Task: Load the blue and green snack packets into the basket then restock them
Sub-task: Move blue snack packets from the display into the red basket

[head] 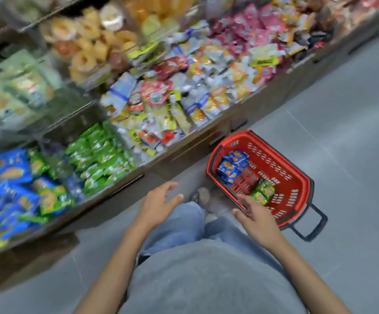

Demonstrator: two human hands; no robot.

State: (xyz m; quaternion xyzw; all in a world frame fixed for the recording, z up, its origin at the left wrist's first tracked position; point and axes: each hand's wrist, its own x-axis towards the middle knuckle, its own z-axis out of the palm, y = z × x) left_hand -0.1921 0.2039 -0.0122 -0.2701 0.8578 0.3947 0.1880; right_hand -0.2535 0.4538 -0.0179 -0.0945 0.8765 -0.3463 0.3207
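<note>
Left hand: the left hand [159, 206] hangs bare and empty above the grey floor [342, 132], fingers loosely spread and slightly curled, touching nothing; it sits at about 9 o'clock from the other hand.
Right hand: the right hand [255, 219] is open with the fingers spread, holding nothing, and its fingertips lie over the near rim of the basket at roughly 7 o'clock of the basket's outline.
Basket: the red basket [297, 184] stands on the floor at about 3 o'clock from the left hand, just beside the base of the shelf; its dark handle [313, 225] sticks out at 5 o'clock.
Blue packets in basket: blue snack packets [231, 166] lie in the basket's far end, at 11 o'clock inside it.
Green packets in basket: green snack packets [263, 192] lie near the middle, at 5 o'clock from the blue ones, apart from them with bare red base between.
Shelf stock: on the shelf [125, 177], more blue packets [11, 177] pile up at 9 o'clock of the view, with green packets [97, 155] just to their right; mixed packets beyond are blurred.
Person: blue jeans [184, 225] and a grey top [206, 279] fill the lower centre.
</note>
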